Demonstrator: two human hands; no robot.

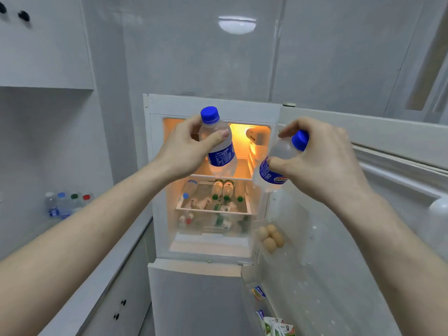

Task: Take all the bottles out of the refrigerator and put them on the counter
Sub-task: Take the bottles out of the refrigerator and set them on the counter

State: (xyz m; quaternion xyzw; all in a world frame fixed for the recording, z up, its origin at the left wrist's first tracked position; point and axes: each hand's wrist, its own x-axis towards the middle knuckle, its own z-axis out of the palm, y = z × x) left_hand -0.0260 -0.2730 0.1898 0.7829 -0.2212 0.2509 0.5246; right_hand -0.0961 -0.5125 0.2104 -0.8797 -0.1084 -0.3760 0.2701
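Plainly both hands grip clear, blue-capped plastic water bottles, left hand [188, 147] one [219, 144], right hand [322, 161] another [276, 166]; probably light, stiff, slippery if chilled.

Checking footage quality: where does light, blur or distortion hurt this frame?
Head view: warm lamp glow washes out the refrigerator top shelf; counter bottles are blurred; wide-angle lens bends the open door; bottles in the left hand and right hand stay sharp.
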